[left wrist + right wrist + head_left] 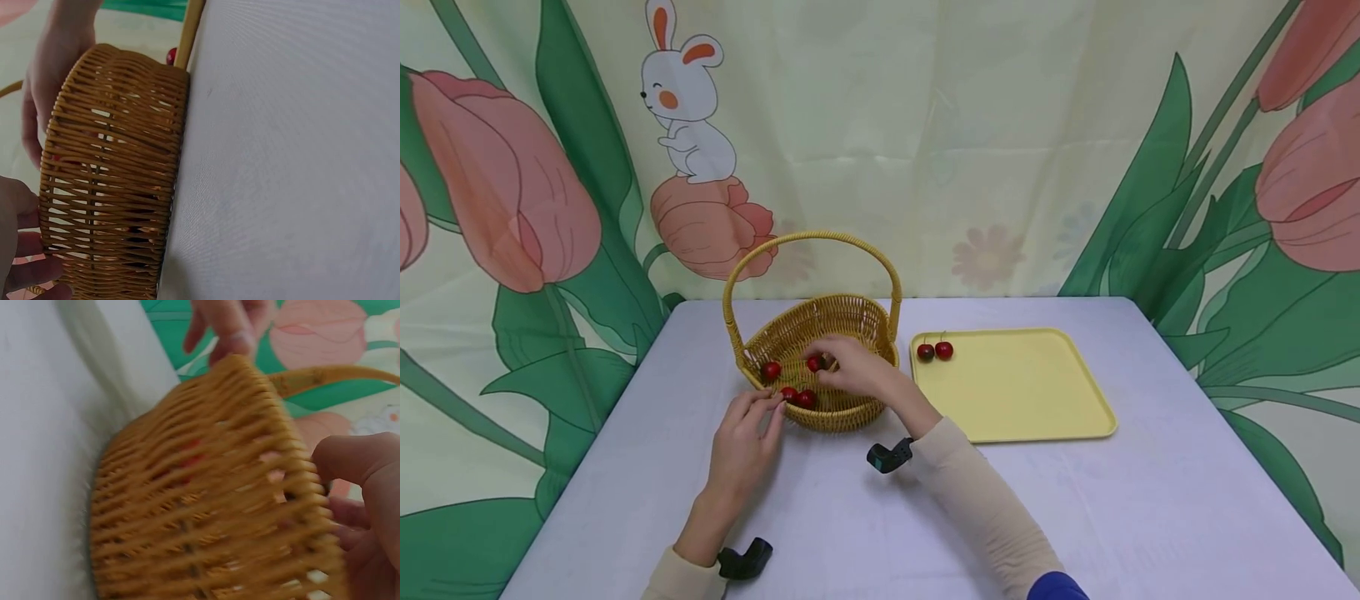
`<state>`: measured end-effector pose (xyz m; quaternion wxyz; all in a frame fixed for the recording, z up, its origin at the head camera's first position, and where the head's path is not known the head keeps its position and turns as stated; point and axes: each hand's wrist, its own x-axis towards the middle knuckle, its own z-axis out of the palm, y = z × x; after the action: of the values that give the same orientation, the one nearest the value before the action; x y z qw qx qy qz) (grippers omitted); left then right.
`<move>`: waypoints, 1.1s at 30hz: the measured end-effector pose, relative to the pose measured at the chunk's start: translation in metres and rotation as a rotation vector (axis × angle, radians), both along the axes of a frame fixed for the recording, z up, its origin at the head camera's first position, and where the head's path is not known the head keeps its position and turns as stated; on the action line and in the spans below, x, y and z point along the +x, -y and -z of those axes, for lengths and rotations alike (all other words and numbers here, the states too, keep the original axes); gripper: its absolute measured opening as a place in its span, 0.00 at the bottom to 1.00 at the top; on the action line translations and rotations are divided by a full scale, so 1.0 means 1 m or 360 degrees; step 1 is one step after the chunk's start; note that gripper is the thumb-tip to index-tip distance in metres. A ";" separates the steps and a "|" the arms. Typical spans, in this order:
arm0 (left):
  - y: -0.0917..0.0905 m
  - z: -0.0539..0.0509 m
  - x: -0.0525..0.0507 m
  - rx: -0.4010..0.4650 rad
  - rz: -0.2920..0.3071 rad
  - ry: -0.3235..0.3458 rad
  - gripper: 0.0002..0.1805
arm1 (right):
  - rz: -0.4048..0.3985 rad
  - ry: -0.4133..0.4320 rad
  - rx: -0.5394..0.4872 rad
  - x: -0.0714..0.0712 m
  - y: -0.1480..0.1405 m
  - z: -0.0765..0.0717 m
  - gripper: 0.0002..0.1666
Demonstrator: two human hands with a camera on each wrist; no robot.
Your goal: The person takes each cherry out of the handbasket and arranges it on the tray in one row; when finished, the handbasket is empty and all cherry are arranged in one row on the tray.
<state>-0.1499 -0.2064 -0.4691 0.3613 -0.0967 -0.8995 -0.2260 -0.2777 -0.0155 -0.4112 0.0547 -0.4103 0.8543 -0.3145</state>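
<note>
A wicker basket [835,417] with a tall arched handle stands left of centre on the table. My left hand [745,442] pinches its near left rim between thumb and fingers. Inside the basket, my right hand [857,371] holds a dark red cherry [816,363] with thumb and fingertips. One cherry [771,372] lies by the left inner wall; two others, a cherry [787,394] and another cherry [807,399], lie side by side near the front rim. From the right wrist view, the basket weave [206,487] covers most of what is inside.
Right of the basket lies a yellow rectangular tray [1015,392]. At its far left corner sit two cherries, one cherry [925,352] beside another cherry [944,351]. A white cloth [820,517] covers the table, and a printed curtain [865,125] hangs behind it.
</note>
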 end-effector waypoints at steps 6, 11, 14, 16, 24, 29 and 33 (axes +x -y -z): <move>0.000 0.000 0.000 0.0022 -0.0007 0.0005 0.10 | 0.0105 0.0032 -0.0176 0.008 -0.026 -0.011 0.17; 0.000 0.000 0.000 0.0027 -0.0004 0.0012 0.10 | 0.0154 0.0042 -0.0306 0.013 -0.047 -0.016 0.17; 0.000 0.001 0.000 0.0020 -0.0004 0.0014 0.10 | 0.0185 0.0054 -0.0369 0.016 -0.060 -0.018 0.18; 0.000 0.001 0.000 0.0020 -0.0006 0.0014 0.10 | 0.0201 0.0050 -0.0415 0.016 -0.067 -0.019 0.19; 0.000 0.000 0.001 0.0027 0.0001 0.0037 0.10 | 0.0354 -0.0058 -0.0549 0.017 -0.102 -0.023 0.19; 0.000 -0.002 0.002 0.0037 0.0012 0.0039 0.11 | 0.0483 -0.0027 -0.0583 0.012 -0.120 -0.023 0.20; 0.000 -0.002 0.002 0.0032 0.0008 0.0044 0.11 | 0.0575 0.0025 -0.0632 0.004 -0.135 -0.019 0.20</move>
<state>-0.1475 -0.2061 -0.4676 0.3491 -0.0921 -0.9019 -0.2372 -0.2732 0.1191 -0.3920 -0.0771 -0.2515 0.8348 -0.4837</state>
